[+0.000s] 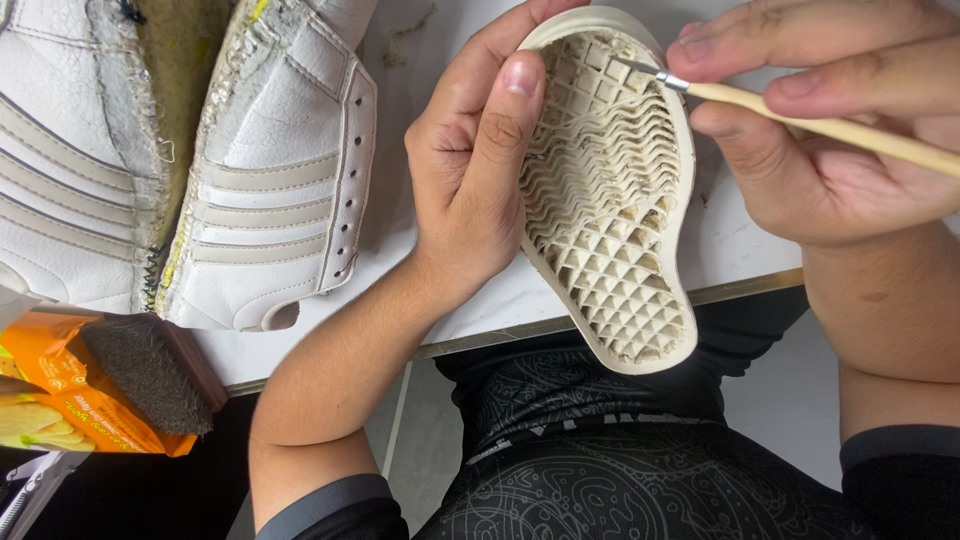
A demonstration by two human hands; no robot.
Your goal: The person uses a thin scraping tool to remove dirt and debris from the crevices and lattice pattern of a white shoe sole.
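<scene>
My left hand (478, 160) grips a cream rubber shoe sole (610, 200) by its left edge, thumb lying over the rim, with the grid and wave pattern of its inner side facing up. My right hand (830, 120) pinches a thin wooden-handled brush (800, 120). The brush's metal ferrule and tip touch the upper part of the sole, near the toe end. The sole hangs partly over the front edge of a white table (740, 250).
Two white leather shoe uppers (260, 170) with pale stripes lie opened on the table at left. A stiff brush (150, 370) rests on an orange packet (60, 400) at lower left. Below the table edge are my dark patterned clothes (620, 470).
</scene>
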